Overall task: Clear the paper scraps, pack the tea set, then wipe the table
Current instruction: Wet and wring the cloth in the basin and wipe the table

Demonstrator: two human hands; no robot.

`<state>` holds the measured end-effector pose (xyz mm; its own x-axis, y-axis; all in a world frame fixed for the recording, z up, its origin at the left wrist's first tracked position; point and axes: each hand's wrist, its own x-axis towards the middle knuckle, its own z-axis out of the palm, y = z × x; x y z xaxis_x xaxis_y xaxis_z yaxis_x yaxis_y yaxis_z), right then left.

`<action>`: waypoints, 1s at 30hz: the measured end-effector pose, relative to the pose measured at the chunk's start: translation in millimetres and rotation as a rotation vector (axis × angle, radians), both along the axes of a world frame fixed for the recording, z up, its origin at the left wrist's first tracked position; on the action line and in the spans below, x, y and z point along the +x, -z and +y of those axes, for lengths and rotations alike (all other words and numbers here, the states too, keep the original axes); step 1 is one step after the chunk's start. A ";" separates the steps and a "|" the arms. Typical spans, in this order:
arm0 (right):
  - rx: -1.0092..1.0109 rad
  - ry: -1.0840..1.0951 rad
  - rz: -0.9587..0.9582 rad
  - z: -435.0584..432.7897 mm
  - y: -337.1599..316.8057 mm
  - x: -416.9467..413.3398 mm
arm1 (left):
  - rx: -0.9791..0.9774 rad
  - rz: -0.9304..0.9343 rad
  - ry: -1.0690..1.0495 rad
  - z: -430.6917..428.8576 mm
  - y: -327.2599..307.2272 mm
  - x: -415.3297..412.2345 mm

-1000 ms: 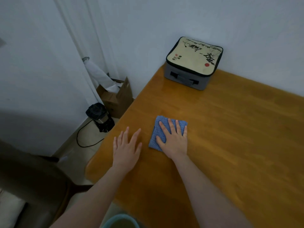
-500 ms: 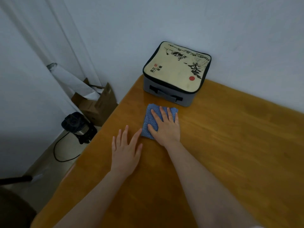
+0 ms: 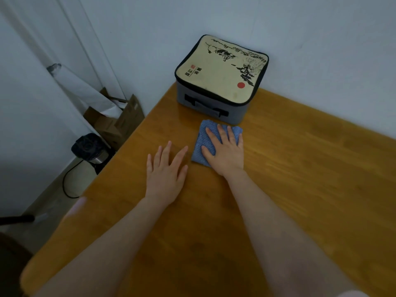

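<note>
my left hand (image 3: 166, 173) flat on bare tabletop (image 3: 310, 189), fingers spread, holding nothing. right hand (image 3: 225, 150) just beside it, fingers straight, pressing folded blue cloth (image 3: 202, 144) down on wood. zipped tea set case (image 3: 220, 78) right behind cloth, back corner near wall, closed up.

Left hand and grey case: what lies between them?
In the head view, only bare table lies between left hand and grey case; the blue cloth is aside.
</note>
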<state>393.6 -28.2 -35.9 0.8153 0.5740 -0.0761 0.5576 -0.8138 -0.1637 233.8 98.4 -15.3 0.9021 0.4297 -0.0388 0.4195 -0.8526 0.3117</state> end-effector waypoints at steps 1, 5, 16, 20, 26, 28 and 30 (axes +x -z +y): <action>-0.006 0.009 0.008 -5.2 -0.9 -0.1 | 0.009 0.006 0.002 0.0 -0.5 -2.1; -0.040 0.047 0.028 -18.1 -3.1 -6.4 | 0.042 0.027 -0.006 0.7 0.4 -15.9; -0.071 0.007 0.015 -26.9 -4.8 -90.6 | 0.034 -0.013 -0.042 -5.9 -6.4 -71.7; -0.044 -0.017 0.011 -31.5 -4.3 -138.0 | 0.040 -0.002 -0.040 -11.8 -8.1 -104.7; -0.040 -0.054 0.021 -32.5 -4.4 -217.0 | 0.061 -0.012 -0.036 -16.5 -16.5 -147.7; -0.019 -0.073 0.023 -33.4 -5.1 -244.3 | 0.060 -0.015 -0.034 -18.1 -19.3 -162.6; 0.009 -0.088 0.034 -32.6 -4.8 -272.3 | 0.059 -0.018 -0.031 -20.4 -21.5 -180.2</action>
